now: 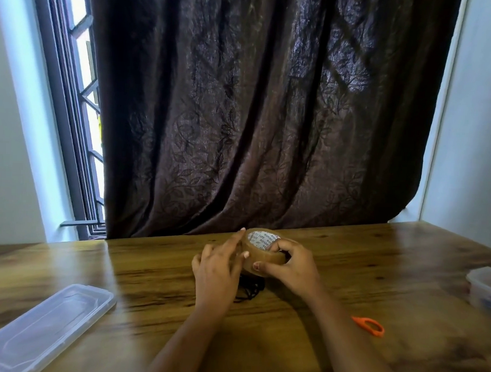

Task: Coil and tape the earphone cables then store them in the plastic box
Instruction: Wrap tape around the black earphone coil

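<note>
At the middle of the brown wooden table, the right hand grips a brown roll of packing tape, with its fingers curled into the core. The roll's hole faces up, tilted away from the person. The left hand touches the roll's left rim with straightened fingers. A black earphone cable lies on the table just beneath the hands. A clear plastic box sits at the table's right edge.

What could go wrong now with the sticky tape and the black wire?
The earphone cable lies on the table below the hands, seemingly held by neither, so its coil may spring loose. The left hand only touches the tape roll that the right hand grips; pulled tape might stick to itself. The scissors lie apart, to the right.
</note>
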`<state>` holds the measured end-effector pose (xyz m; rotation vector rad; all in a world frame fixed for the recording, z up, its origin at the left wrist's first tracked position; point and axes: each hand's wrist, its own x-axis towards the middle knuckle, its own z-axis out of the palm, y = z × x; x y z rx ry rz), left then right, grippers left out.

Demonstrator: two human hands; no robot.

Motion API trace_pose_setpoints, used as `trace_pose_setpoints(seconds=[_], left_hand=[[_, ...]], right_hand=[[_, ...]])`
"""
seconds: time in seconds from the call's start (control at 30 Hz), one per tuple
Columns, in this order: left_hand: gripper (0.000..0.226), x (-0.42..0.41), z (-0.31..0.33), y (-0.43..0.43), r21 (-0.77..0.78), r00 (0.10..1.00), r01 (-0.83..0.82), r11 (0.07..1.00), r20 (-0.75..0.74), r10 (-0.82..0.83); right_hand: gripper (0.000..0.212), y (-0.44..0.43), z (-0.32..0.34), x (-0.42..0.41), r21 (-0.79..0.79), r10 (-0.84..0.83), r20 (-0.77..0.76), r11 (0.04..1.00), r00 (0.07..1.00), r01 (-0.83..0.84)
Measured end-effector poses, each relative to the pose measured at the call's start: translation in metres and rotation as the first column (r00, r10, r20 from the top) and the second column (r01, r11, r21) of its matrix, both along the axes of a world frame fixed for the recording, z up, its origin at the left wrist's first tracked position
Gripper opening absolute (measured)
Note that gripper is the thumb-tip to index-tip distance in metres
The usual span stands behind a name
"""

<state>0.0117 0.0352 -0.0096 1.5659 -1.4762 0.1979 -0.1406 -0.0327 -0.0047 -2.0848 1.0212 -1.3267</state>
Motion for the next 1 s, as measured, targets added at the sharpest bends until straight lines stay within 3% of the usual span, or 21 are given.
trace_pose_setpoints(seconds=[0.37,0.73,0.87,1.0], left_hand=[[0.012,0.003,0.003,0.0,-0.21,0.998,0.009,0.978,-0.064,-0.023],[0.012,0.006,0.001,-0.002,-0.24,0.998,-0.02,0.971,0.052,0.033],[0.023,0.005,0.002,0.0,-0.249,0.997,-0.031,0.968,0.065,0.049],[0.014,0.004,0.003,0.001,-0.245,0.998,0.019,0.969,0.06,-0.004]], right_hand=[[0.03,0.008,0.006,0.0,0.033,0.052,0.007,0.998,0.999,-0.052],[0.033,0.017,0.012,0.005,0.063,0.057,0.008,0.996,0.998,-0.057],[0.032,0.017,0.011,0.009,0.078,0.031,0.029,0.996,0.999,-0.034],[0.03,0.019,0.011,0.011,0.101,0.042,0.052,0.994,0.998,-0.047]])
